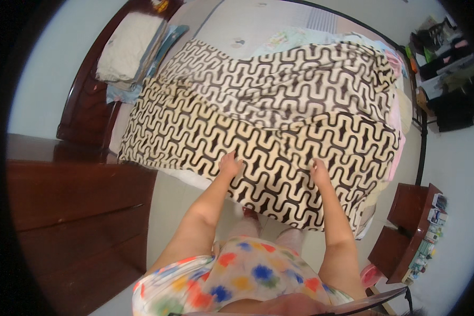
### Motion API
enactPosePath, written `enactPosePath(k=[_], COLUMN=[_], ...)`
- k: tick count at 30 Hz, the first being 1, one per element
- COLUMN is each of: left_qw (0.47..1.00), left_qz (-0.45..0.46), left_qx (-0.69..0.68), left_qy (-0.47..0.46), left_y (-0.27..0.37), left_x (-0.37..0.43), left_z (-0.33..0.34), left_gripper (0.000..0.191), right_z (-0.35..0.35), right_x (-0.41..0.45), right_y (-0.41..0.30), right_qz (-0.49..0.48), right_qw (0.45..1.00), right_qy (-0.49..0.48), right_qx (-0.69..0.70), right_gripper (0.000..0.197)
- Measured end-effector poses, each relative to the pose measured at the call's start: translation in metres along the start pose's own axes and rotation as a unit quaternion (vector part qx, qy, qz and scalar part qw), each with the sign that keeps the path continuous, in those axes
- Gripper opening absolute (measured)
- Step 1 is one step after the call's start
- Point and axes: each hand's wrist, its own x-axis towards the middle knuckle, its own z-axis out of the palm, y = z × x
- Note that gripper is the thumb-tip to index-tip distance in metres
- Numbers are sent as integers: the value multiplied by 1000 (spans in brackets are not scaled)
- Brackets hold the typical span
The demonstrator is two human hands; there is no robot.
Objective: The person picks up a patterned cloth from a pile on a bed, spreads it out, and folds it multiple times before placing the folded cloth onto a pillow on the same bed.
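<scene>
A plush blanket (pixel 268 166) with a dark brown and cream maze pattern spreads over the bed, and its near side hangs over the front edge. Its upper part lies in loose folds, with a raised crease running across the middle. My left hand (pixel 230 165) is at the blanket's near part, left of centre, with the thumb and a finger showing. Farther right, my right hand (pixel 319 172) is at the same near part with its fingers curled. Whether either hand pinches the fabric or just rests on it is unclear.
Folded bedding (pixel 128 49) lies by the dark wooden headboard (pixel 87 98) at left. A wooden cabinet (pixel 79 197) stands at the near left. The bare mattress (pixel 229 23) shows at the far side. At right are a small wooden shelf unit (pixel 409 221) and a pink basin (pixel 370 275).
</scene>
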Motion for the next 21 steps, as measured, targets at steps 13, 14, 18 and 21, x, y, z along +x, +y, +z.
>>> enactPosePath(k=[13,14,18,21], left_qw=[992,990,986,972], left_qz=[-59,-58,-38,-21], left_qx=[-101,-117,-151,-229], left_qy=[-45,-42,-50,-50], left_y=[-66,-67,-54,-64], left_x=[37,46,88,130], left_z=[-22,-12,8,28], left_gripper=[58,58,56,53], right_z=[95,94,110,103], right_x=[84,95,141,167], right_y=[-51,-44,-12,-40], right_qz=[184,209,-71,-80], right_qw=[924,906,981,989], right_qy=[-16,-13,176,83], right_qx=[336,369,-30,-91], right_gripper=[51,54,48,52])
